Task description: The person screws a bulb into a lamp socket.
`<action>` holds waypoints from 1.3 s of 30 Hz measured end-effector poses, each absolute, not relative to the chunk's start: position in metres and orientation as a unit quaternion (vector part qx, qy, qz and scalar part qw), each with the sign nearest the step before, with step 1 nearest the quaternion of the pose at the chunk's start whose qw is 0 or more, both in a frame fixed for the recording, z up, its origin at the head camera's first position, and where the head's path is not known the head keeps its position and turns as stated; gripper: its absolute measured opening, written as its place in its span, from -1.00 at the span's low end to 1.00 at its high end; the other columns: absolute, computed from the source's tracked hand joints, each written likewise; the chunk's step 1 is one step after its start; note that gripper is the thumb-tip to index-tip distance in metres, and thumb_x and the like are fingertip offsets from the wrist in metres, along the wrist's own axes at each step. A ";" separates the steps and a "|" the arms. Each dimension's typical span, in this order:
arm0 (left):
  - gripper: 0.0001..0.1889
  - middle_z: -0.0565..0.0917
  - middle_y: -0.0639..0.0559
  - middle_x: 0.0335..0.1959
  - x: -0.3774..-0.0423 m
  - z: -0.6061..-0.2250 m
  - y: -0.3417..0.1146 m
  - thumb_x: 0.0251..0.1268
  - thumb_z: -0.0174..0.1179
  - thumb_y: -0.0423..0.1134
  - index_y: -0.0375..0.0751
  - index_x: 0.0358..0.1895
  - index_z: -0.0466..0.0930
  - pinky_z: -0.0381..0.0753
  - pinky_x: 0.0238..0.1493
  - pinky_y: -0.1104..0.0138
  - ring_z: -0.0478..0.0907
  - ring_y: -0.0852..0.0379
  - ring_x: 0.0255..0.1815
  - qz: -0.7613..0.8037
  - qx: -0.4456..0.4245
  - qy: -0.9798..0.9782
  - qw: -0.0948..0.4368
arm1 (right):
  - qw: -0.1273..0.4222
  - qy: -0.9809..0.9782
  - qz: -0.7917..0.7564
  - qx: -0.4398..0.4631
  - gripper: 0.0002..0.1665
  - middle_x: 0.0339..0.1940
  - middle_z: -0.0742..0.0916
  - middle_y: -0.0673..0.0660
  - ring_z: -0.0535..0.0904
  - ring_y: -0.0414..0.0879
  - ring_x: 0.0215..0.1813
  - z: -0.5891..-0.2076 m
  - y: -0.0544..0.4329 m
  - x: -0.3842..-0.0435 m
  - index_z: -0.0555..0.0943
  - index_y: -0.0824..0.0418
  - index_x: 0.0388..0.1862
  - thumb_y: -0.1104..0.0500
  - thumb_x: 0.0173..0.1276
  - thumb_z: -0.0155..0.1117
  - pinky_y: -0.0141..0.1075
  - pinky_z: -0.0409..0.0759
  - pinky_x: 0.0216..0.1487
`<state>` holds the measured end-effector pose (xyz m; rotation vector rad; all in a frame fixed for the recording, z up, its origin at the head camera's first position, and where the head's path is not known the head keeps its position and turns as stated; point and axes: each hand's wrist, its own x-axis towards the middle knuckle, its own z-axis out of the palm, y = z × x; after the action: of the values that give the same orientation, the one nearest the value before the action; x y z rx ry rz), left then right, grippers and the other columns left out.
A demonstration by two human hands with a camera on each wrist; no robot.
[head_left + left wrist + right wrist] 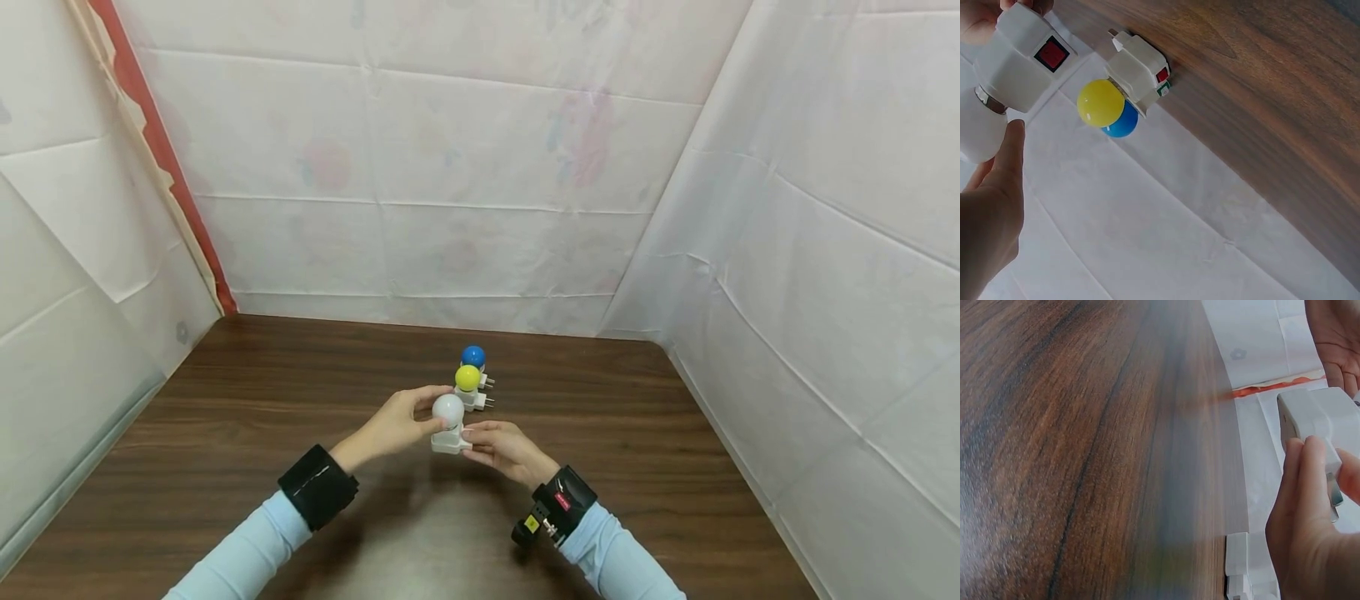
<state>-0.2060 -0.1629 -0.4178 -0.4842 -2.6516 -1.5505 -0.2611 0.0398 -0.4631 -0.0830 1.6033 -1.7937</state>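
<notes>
A white light bulb (pixel 447 408) sits upright in a white plug-in lamp socket (pixel 446 443), near the middle of the table. My left hand (pixel 390 425) holds the bulb from the left, thumb in front and fingers behind. From the right, my right hand (pixel 512 452) pinches the plug end of the socket between thumb and fingers; metal prongs (pixel 1335 490) show beside them in the right wrist view. A red switch (pixel 1052 54) is on the socket's side in the left wrist view. Part of the bulb is cut off there.
Just behind stand a yellow bulb (pixel 467 378) and a blue bulb (pixel 473 357), each in a white socket with prongs pointing right. The brown wooden table (pixel 300 375) is bordered by white sheeting (pixel 450 167) at the back and both sides.
</notes>
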 end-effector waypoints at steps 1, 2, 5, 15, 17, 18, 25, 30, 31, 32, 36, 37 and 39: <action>-0.46 0.49 -0.24 0.15 -0.206 -0.418 -0.162 0.18 0.22 -0.26 -0.30 0.24 0.35 0.57 0.00 0.17 0.48 -0.13 0.14 -0.502 -0.151 -0.851 0.019 | 0.358 0.622 -0.696 -0.033 -0.64 -0.21 0.66 0.13 0.63 -0.16 -0.22 -0.463 0.040 -0.261 0.47 0.45 0.03 0.28 0.29 0.16 -0.33 0.60 -0.04; -0.46 0.49 -0.24 0.16 -0.205 -0.417 -0.161 0.17 0.23 -0.25 -0.30 0.23 0.36 0.57 0.00 0.17 0.48 -0.13 0.14 -0.504 -0.147 -0.851 0.023 | 0.358 0.622 -0.696 -0.033 -0.64 -0.22 0.66 0.12 0.63 -0.17 -0.23 -0.463 0.040 -0.261 0.48 0.45 0.03 0.28 0.29 0.17 -0.34 0.60 -0.05; -0.44 0.51 -0.19 0.15 -0.203 -0.415 -0.157 0.11 0.29 -0.22 -0.25 0.21 0.39 0.58 -0.02 0.19 0.51 -0.09 0.11 -0.515 -0.119 -0.848 0.042 | 0.358 0.619 -0.698 -0.033 -0.64 -0.23 0.66 0.11 0.63 -0.17 -0.22 -0.462 0.039 -0.261 0.48 0.44 0.02 0.27 0.29 0.17 -0.33 0.60 -0.04; -0.47 0.62 -0.10 -0.03 -0.196 -0.415 -0.145 -0.07 0.41 -0.17 -0.24 0.05 0.54 0.63 -0.18 0.28 0.61 0.02 -0.12 -0.472 -0.061 -0.869 0.136 | 0.359 0.608 -0.707 -0.038 -0.65 -0.25 0.66 0.09 0.63 -0.18 -0.23 -0.463 0.037 -0.260 0.48 0.45 0.02 0.28 0.30 0.15 -0.35 0.60 -0.05; -0.49 0.62 -0.09 -0.05 -0.196 -0.415 -0.144 -0.08 0.41 -0.19 -0.25 0.03 0.55 0.63 -0.19 0.30 0.61 0.02 -0.14 -0.468 -0.060 -0.870 0.144 | 0.359 0.607 -0.708 -0.038 -0.65 -0.25 0.66 0.08 0.63 -0.18 -0.23 -0.463 0.036 -0.259 0.48 0.45 0.02 0.28 0.30 0.16 -0.34 0.60 -0.05; -0.49 0.62 -0.09 -0.05 -0.195 -0.415 -0.144 -0.08 0.41 -0.20 -0.25 0.02 0.55 0.63 -0.19 0.31 0.61 0.02 -0.14 -0.467 -0.060 -0.870 0.146 | 0.359 0.607 -0.707 -0.039 -0.65 -0.26 0.66 0.08 0.63 -0.18 -0.23 -0.463 0.036 -0.259 0.48 0.44 0.02 0.28 0.30 0.16 -0.34 0.60 -0.05; -0.50 0.62 -0.12 -0.06 -0.194 -0.418 -0.144 -0.07 0.41 -0.24 -0.27 0.02 0.54 0.63 -0.19 0.34 0.62 0.01 -0.13 -0.468 -0.069 -0.868 0.151 | 0.356 0.608 -0.709 -0.032 -0.67 -0.25 0.65 0.10 0.63 -0.17 -0.24 -0.463 0.035 -0.258 0.48 0.44 0.00 0.28 0.30 0.15 -0.34 0.60 -0.06; -0.49 0.63 -0.17 -0.05 -0.194 -0.420 -0.145 -0.05 0.39 -0.28 -0.31 0.05 0.51 0.63 -0.15 0.26 0.62 -0.04 -0.11 -0.487 -0.076 -0.858 0.143 | 0.356 0.608 -0.709 -0.028 -0.67 -0.25 0.66 0.10 0.64 -0.18 -0.25 -0.464 0.034 -0.257 0.48 0.44 0.01 0.28 0.30 0.15 -0.34 0.60 -0.07; -0.49 0.62 -0.18 -0.05 -0.194 -0.421 -0.146 -0.04 0.38 -0.29 -0.31 0.06 0.51 0.63 -0.14 0.24 0.62 -0.06 -0.09 -0.493 -0.080 -0.855 0.139 | 0.356 0.607 -0.710 -0.029 -0.67 -0.25 0.66 0.10 0.64 -0.18 -0.25 -0.465 0.034 -0.257 0.48 0.44 0.01 0.28 0.30 0.15 -0.34 0.60 -0.07; -0.49 0.62 -0.19 -0.04 -0.194 -0.422 -0.147 -0.03 0.37 -0.29 -0.31 0.07 0.50 0.62 -0.12 0.21 0.61 -0.07 -0.08 -0.497 -0.083 -0.853 0.136 | 0.356 0.606 -0.711 -0.029 -0.67 -0.26 0.66 0.10 0.64 -0.18 -0.25 -0.465 0.034 -0.256 0.48 0.44 0.00 0.28 0.30 0.15 -0.34 0.60 -0.07; -0.50 0.60 -0.22 0.00 -0.196 -0.425 -0.150 0.01 0.34 -0.31 -0.33 0.09 0.48 0.59 -0.07 0.14 0.59 -0.12 -0.03 -0.511 -0.096 -0.846 0.122 | 0.357 0.605 -0.711 -0.031 -0.67 -0.25 0.66 0.11 0.64 -0.18 -0.24 -0.466 0.033 -0.256 0.48 0.45 0.01 0.29 0.31 0.14 -0.34 0.60 -0.07; -0.50 0.59 -0.22 0.01 -0.196 -0.426 -0.151 0.02 0.34 -0.30 -0.32 0.09 0.48 0.59 -0.07 0.15 0.58 -0.13 -0.01 -0.512 -0.097 -0.845 0.119 | 0.357 0.606 -0.710 -0.031 -0.67 -0.25 0.66 0.11 0.64 -0.17 -0.24 -0.466 0.033 -0.256 0.47 0.45 0.01 0.29 0.31 0.14 -0.34 0.60 -0.06; -0.50 0.58 -0.22 0.04 -0.197 -0.427 -0.153 0.04 0.33 -0.29 -0.31 0.11 0.47 0.59 -0.06 0.17 0.57 -0.13 0.01 -0.515 -0.098 -0.845 0.108 | 0.357 0.608 -0.708 -0.029 -0.66 -0.23 0.66 0.12 0.64 -0.17 -0.23 -0.466 0.033 -0.255 0.47 0.44 0.02 0.28 0.31 0.15 -0.34 0.60 -0.06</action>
<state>-0.1965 -0.1532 -0.4266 -0.2885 -2.4856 -1.5140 -0.2553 0.0329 -0.4660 -0.0745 1.5703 -1.8277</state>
